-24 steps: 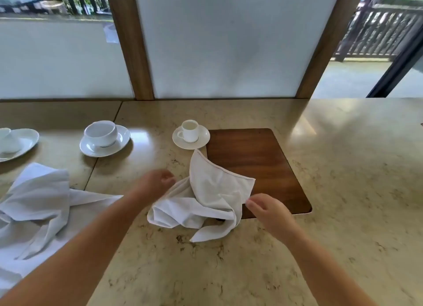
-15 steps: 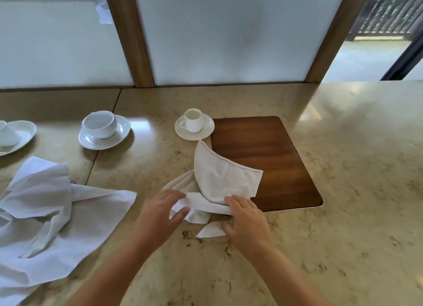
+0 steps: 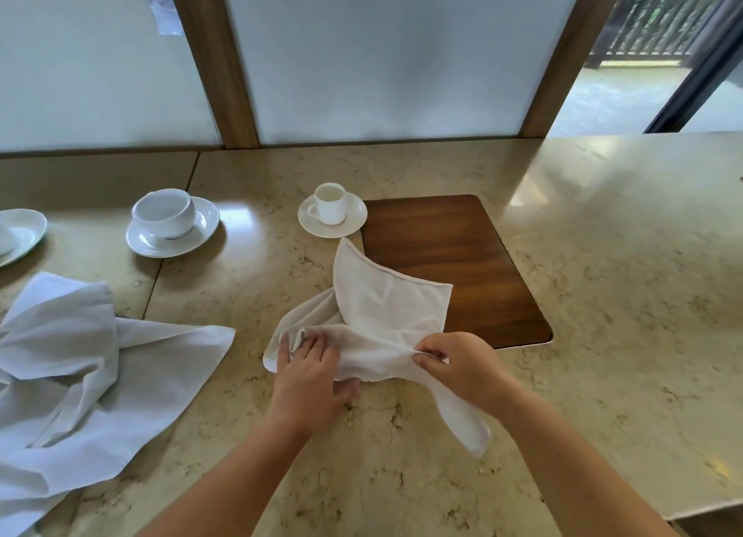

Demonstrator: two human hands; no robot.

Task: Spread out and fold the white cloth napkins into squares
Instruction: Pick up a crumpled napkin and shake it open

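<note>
A small white cloth napkin (image 3: 386, 307) lies crumpled in the middle of the marble table, its far flap resting partly on a wooden board (image 3: 454, 255). My left hand (image 3: 307, 369) grips the bunched left part of it, fingers dug into the folds. My right hand (image 3: 458, 361) pinches a fold of the same napkin between thumb and fingers, and a tail of cloth hangs down below that hand. A larger white cloth (image 3: 80, 371) lies rumpled at the left.
A small cup on a saucer (image 3: 331, 211) stands just behind the napkin. A bowl-shaped cup on a saucer (image 3: 171, 223) and another plate (image 3: 20, 233) sit at the left. The marble table (image 3: 603, 295) ends at the right front.
Both hands have closed on the napkin. My right hand has moved right, pulling a fold out and drawing a tail of cloth toward me. My left hand has slid onto the bunched left part.
</note>
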